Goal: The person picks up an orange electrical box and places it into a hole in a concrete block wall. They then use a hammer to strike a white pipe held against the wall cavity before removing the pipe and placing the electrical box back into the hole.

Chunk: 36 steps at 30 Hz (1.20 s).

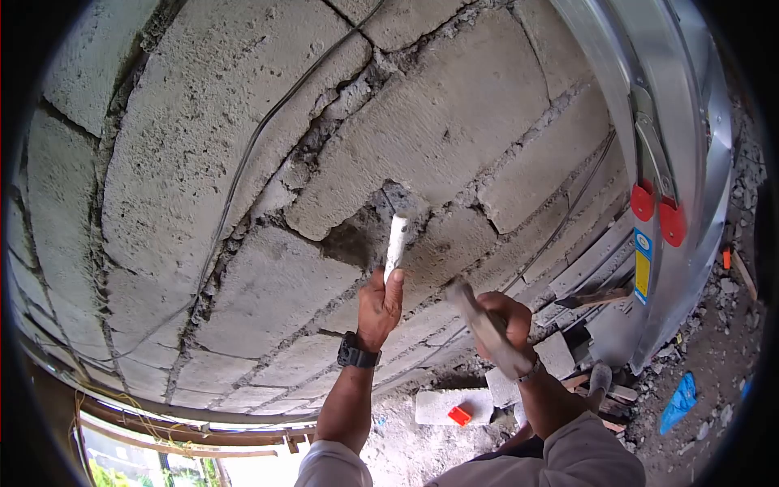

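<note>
My left hand [380, 310], with a black watch [357, 351] at the wrist, is closed round what looks like a chisel with a white, tube-shaped handle [397, 242]. Its thin dark end points into a rough broken pocket [357, 237] in the block wall [430, 122]. To the right, my right hand [507, 321] is closed on a hammer [489, 333], blurred by motion. The hammer is apart from the chisel, below and to its right in view.
A black cable [258, 130] hangs across the wall on the left. An aluminium ladder [661, 97] with red-tipped hinges stands at right. Below lie a pale block [442, 408] with a small red object [459, 415] on it, rubble [706, 406] and blue plastic [680, 402].
</note>
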Each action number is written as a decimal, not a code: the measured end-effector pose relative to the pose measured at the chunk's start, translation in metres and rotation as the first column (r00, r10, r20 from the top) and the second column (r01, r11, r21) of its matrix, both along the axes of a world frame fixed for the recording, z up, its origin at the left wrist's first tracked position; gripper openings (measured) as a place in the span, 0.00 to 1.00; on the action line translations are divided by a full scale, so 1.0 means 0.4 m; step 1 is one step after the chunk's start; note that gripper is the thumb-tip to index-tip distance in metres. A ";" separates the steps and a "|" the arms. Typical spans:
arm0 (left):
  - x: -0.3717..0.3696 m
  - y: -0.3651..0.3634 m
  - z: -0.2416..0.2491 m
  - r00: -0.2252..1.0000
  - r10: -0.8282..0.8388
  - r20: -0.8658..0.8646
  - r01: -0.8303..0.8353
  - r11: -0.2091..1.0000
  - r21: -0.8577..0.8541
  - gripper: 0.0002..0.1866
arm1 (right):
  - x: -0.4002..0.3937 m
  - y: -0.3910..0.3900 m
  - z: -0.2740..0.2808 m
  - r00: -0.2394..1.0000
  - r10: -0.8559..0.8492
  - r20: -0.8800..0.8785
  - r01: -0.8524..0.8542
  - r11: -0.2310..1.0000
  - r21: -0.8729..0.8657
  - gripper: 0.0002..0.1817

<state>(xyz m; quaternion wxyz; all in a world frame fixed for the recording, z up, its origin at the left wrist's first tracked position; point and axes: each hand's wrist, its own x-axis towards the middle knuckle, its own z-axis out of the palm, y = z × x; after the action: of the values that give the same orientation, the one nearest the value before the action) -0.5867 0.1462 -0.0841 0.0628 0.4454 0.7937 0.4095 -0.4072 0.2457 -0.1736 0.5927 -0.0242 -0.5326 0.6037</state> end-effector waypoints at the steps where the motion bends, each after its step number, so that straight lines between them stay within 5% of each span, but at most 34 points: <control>1: -0.004 -0.002 -0.002 1.000 0.002 -0.024 -0.002 1.000 0.015 0.21 | -0.019 0.016 0.022 1.000 0.003 -0.007 -0.003 1.000 -0.003 0.09; 3: -0.003 0.001 -0.009 0.999 0.010 -0.036 -0.009 0.999 0.036 0.20 | -0.045 0.047 0.076 0.976 -0.114 -0.183 0.154 0.964 0.217 0.12; 5: 0.004 0.003 -0.009 0.999 0.023 -0.042 -0.021 0.998 0.052 0.20 | -0.064 0.042 0.068 0.974 -0.133 -0.182 0.171 0.962 0.213 0.12; 9: 0.018 -0.002 0.021 1.000 0.021 0.008 -0.022 0.999 0.041 0.18 | -0.086 0.020 0.039 0.993 0.055 0.103 -0.051 0.998 -0.041 0.07; 11: 0.025 -0.005 0.035 0.998 0.019 0.064 -0.021 0.999 0.028 0.17 | -0.103 0.018 0.056 0.972 -0.169 -0.166 0.169 0.985 -0.009 0.06; 13: 0.033 -0.005 0.046 0.993 0.034 0.115 -0.036 0.999 0.013 0.17 | -0.066 0.042 0.099 0.977 -0.093 -0.193 0.103 0.994 0.041 0.07; 15: 0.031 -0.001 0.043 0.996 0.056 0.072 -0.057 0.998 0.012 0.17 | -0.051 0.053 0.135 0.976 -0.060 -0.207 0.101 0.976 0.193 0.06; 17: 0.025 0.001 0.039 0.980 0.046 -0.196 -0.053 0.998 -0.031 0.16 | -0.079 0.052 0.124 0.962 -0.059 -0.268 0.108 0.979 0.173 0.06; 20: 0.015 0.000 0.034 0.957 0.027 -0.289 -0.045 0.997 -0.057 0.18 | -0.095 0.056 0.056 0.972 -0.039 0.230 0.017 0.995 0.098 0.09; 28: 0.053 0.035 0.069 0.934 0.034 -0.357 -0.081 0.990 -0.118 0.18 | -0.054 0.052 0.031 0.961 -0.059 0.269 0.067 0.998 -0.021 0.08; 31: 0.108 0.059 0.088 0.936 0.069 -0.345 -0.107 0.990 -0.093 0.17 | -0.053 0.045 0.050 0.983 -0.183 0.009 0.183 0.978 -0.096 0.10; 32: 0.118 0.062 0.085 0.937 0.084 -0.339 -0.127 0.986 -0.105 0.17 | -0.039 0.045 0.035 0.995 0.002 -0.096 -0.013 0.993 -0.120 0.10; 33: 0.128 0.069 0.085 0.936 0.084 -0.341 -0.128 0.986 -0.109 0.17 | -0.059 0.049 0.051 0.995 0.003 -0.097 -0.015 0.992 -0.124 0.10; 34: 0.138 0.076 0.087 0.942 0.101 -0.319 -0.136 0.987 -0.090 0.17 | -0.094 0.055 0.082 0.930 0.047 -0.364 -0.104 0.985 -0.139 0.11; 36: 0.155 0.083 0.084 0.946 0.137 -0.295 -0.165 0.983 -0.075 0.18 | -0.100 0.048 0.048 0.982 -0.152 0.115 0.159 0.985 -0.060 0.11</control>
<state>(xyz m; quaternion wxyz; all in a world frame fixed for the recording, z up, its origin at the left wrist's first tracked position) -0.5245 0.1795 -0.0505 -0.0632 0.4345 0.8455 0.3040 -0.4474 0.2650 -0.1543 0.6065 -0.1195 -0.5400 0.5712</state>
